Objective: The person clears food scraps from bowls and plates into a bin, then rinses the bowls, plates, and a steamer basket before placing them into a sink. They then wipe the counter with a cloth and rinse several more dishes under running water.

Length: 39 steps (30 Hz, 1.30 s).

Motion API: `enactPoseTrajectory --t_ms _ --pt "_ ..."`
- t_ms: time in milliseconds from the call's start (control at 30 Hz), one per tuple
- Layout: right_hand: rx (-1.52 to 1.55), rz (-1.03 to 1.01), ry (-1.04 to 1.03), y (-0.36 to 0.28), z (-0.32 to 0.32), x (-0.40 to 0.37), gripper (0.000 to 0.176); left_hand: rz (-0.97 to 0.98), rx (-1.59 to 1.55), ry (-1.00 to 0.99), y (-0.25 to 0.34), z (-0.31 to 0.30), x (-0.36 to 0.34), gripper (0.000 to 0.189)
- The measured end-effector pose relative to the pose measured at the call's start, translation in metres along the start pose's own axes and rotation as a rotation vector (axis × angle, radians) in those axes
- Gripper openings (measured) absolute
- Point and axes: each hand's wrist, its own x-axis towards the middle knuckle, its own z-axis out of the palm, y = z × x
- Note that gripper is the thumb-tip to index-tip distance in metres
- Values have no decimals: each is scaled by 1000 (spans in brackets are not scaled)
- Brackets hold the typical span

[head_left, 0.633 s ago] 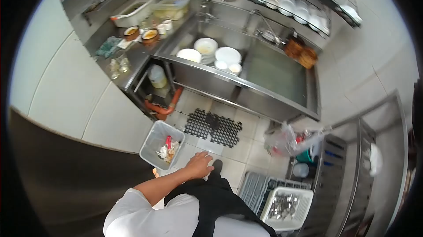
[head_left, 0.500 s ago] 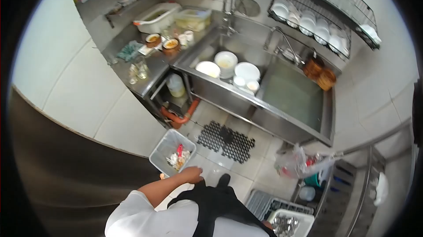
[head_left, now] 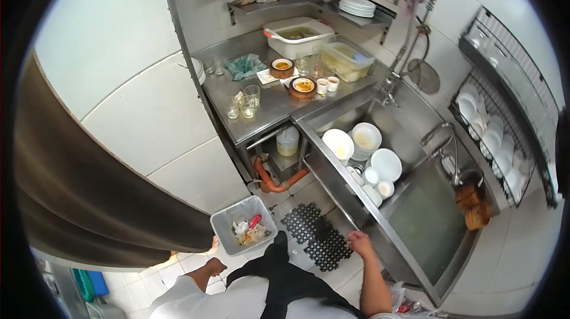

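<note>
My left hand (head_left: 216, 267) is low in the view, just below a grey bin (head_left: 221, 225) with scraps and a red item inside; its fingers are curled and nothing shows in them. My right hand (head_left: 359, 243) hangs in front of the steel sink's front edge, above the floor beside a black rubber mat (head_left: 320, 235). Its fingers are partly bent, with no object visible. White bowls and plates (head_left: 386, 165) are stacked in the left sink basin, and the right basin (head_left: 424, 233) holds cloudy water.
A steel counter (head_left: 261, 120) at the back left bears glasses (head_left: 248, 106), brown-rimmed dishes (head_left: 303, 86) and plastic tubs (head_left: 298, 35). An orange pipe (head_left: 274, 187) runs beneath. Racks of dishes (head_left: 493, 141) hang at the right. A brown curtain (head_left: 89, 182) covers the left.
The view has turned, so the counter and sink sit further right. My right hand has come up from the bottom edge, away from the white cutlery tub. My left hand is lower, further from the bin.
</note>
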Motion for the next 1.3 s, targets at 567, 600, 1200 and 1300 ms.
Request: enactPoseTrajectory --t_ms 567,600,1200,1300 --pt "-7 98 -483 -140 24 83 26 827 -341 755 362 -192 -72 21" --pt "-12 39 -535 -159 23 99 27 818 -343 781 378 -205 -76 21" --pt "-60 -113 -538 -264 -12 211 28 302 20 997 464 -513 8 25" --pt "-21 -20 -439 -271 -17 209 28 450 879 652 469 -534 29 21"
